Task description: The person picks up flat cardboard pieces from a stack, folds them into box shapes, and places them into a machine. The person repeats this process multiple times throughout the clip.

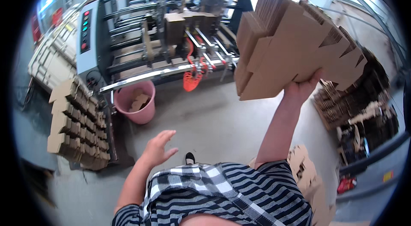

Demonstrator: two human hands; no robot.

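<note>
My right hand is raised at the right and grips the lower edge of a thick bundle of flat brown cardboard box blanks, holding it up near head height. My left hand hangs free at lower centre with its fingers spread, holding nothing, above the grey concrete floor. The nearest thing to it is a pink plastic bucket with cardboard scraps inside.
A large grey carton-folding machine with rails and a button panel fills the back. Stacks of cardboard blanks stand at the left, more cardboard piles at the right and lower right. An orange part hangs off the machine's front.
</note>
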